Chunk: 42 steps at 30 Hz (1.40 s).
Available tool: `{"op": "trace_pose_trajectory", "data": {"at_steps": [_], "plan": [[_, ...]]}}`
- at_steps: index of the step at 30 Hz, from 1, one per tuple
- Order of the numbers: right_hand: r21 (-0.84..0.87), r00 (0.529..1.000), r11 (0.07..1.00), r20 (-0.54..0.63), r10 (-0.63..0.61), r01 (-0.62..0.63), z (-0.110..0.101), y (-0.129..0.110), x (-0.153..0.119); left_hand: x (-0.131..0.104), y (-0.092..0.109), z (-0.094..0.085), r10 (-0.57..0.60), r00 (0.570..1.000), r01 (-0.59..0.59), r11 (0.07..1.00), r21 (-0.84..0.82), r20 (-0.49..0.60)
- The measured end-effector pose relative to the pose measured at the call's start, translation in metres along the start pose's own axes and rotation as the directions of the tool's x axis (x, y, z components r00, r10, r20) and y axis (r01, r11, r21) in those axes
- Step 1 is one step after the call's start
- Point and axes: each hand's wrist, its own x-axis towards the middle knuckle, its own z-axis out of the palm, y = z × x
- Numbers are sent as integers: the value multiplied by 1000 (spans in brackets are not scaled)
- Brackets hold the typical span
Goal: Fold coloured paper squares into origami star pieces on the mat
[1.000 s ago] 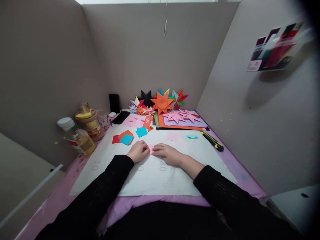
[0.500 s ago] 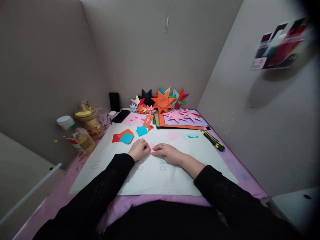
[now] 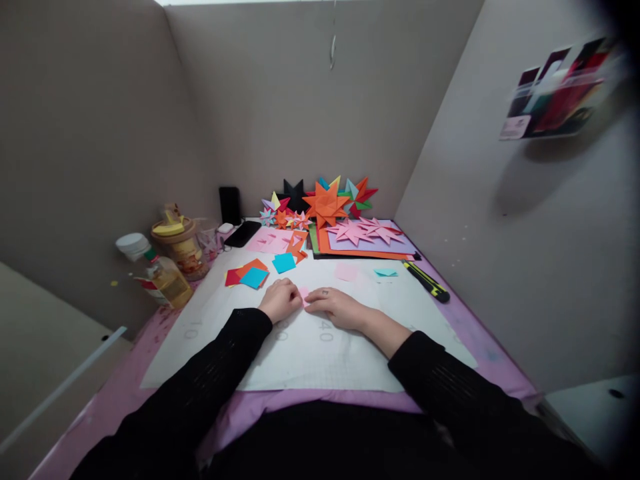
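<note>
A paper piece (image 3: 304,293) is over the mat (image 3: 320,372), between the left hand (image 3: 281,300) and the right hand (image 3: 337,309). Paper squares (image 3: 254,277) lie behind the left hand, a bottle (image 3: 170,281) stands at left, a cutter (image 3: 426,281) lies at right, and folded stars (image 3: 326,204) before the back wall (image 3: 300,100).

Small pink paper (image 3: 304,294), partly hidden, between left hand (image 3: 281,300) and right hand (image 3: 337,309), on white sheet (image 3: 320,367).

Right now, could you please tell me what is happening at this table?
A person's left hand and right hand touch a small pink paper over the white sheet, one at each side. The hands partly hide it, so its exact shape is unclear. Blue squares lie to the left, a black-and-yellow cutter to the right, and paper stars at the back.
</note>
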Motion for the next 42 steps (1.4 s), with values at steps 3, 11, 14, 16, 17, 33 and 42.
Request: {"op": "trace_pose_trajectory", "data": {"at_steps": [3,11,14,16,17,33,42], "plan": [[2,1000,1000,11,-4,4,-1,-4,1,0,1,-1,-16,1000,16,1000,-3,6],[-165,994,985,107,-35,53,-9,-16,2,-5,-8,-12,-2,999,2,1000,12,40],[-205,989,975,139,-52,80,-11,-20,3,-6,-12,-16,5,998,-4,1000,-18,55],[-212,989,974,139,-56,84,-12,-23,3,-6,-14,-18,15,998,-12,999,-35,69],[-209,990,974,131,-55,82,-12,-23,3,-6,-14,-18,17,997,-14,999,-41,73],[6,994,997,-82,74,-74,-2,-23,4,-9,-17,-17,29,1000,-28,994,-107,6],[532,745,752,-299,597,-389,-3,-32,28,-9,-4,-20,-164,986,91,650,-754,-23]]}}
